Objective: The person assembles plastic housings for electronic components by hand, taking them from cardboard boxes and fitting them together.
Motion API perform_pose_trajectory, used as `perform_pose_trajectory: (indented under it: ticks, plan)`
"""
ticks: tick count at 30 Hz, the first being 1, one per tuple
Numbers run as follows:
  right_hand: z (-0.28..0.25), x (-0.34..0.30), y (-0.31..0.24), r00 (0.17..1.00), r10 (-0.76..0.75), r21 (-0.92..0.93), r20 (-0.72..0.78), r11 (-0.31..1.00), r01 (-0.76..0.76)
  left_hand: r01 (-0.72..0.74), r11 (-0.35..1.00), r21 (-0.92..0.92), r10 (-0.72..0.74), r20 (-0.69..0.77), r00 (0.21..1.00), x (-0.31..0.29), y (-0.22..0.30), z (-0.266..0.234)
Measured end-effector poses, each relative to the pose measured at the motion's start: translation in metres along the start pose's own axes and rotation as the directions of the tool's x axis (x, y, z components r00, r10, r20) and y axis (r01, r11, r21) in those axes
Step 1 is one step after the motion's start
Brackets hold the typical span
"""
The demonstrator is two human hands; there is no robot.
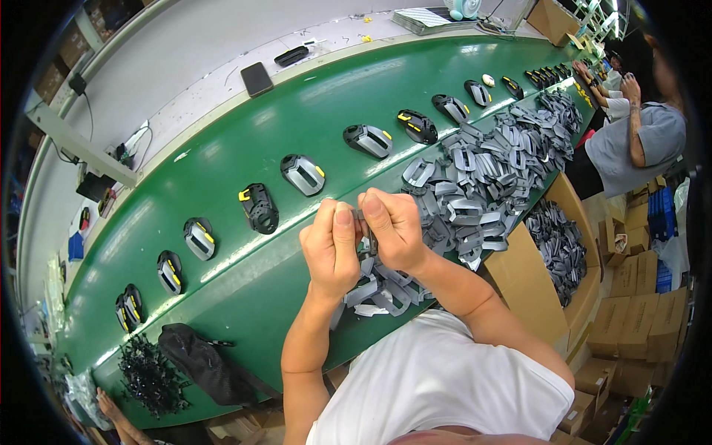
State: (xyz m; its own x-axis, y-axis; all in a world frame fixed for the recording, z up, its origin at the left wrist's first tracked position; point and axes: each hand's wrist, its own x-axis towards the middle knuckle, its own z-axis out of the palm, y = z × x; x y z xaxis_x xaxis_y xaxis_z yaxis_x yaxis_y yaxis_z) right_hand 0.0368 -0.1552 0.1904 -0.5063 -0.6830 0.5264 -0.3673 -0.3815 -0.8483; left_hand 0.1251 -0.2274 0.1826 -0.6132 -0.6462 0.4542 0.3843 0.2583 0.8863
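My left hand [331,248] and my right hand [394,230] are raised close together over the near side of the green bench, both fingers and thumbs closed. Pinched between them is a small grey plastic part [372,243], mostly covered by my fingers, so its full shape is hidden. Below and to the right of my hands spreads a large heap of loose grey plastic frame pieces [475,182]. Beyond my hands lie a black-and-grey shell with a yellow tab [302,175] and a black shell with a yellow clip [259,208].
More shells line the green conveyor belt [215,141]. An open carton [586,245] of grey pieces stands at my right. Left of me are a black bag [194,363] and a pile of small black parts [152,378]. A co-worker [634,137] is at the far right; another person's hand [108,405] shows lower left.
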Motion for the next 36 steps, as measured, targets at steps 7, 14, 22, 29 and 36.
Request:
perform_pose_trajectory:
  ticks: [7, 14, 22, 29, 36]
  plan:
    - [-0.001, 0.0, 0.002, 1.0, -0.027, -0.055, 0.006, 0.998, 0.027, -0.131, 0.984, 0.123, 0.132, -0.005, 0.991, -0.002, -0.002, 0.0]
    - [-0.003, 0.0, 0.004, 0.997, -0.082, -0.122, -0.008, 0.989, 0.08, -0.059, 0.983, 0.177, 0.062, -0.013, 0.998, -0.001, -0.002, 0.003]
    - [-0.008, 0.003, 0.012, 0.872, -0.465, -0.347, 0.154, 0.801, 0.488, 0.035, 0.999, -0.016, -0.036, -0.06, 0.998, 0.003, -0.016, 0.007]
    - [-0.005, -0.002, 0.013, 0.995, -0.098, -0.116, -0.005, 0.989, 0.097, -0.048, 0.998, -0.031, 0.046, -0.076, 0.996, -0.002, -0.015, 0.01]
    - [-0.003, 0.002, 0.009, 0.999, -0.041, -0.149, 0.011, 0.988, 0.042, -0.107, 0.994, 0.038, 0.109, -0.076, 0.991, -0.002, -0.02, 0.009]
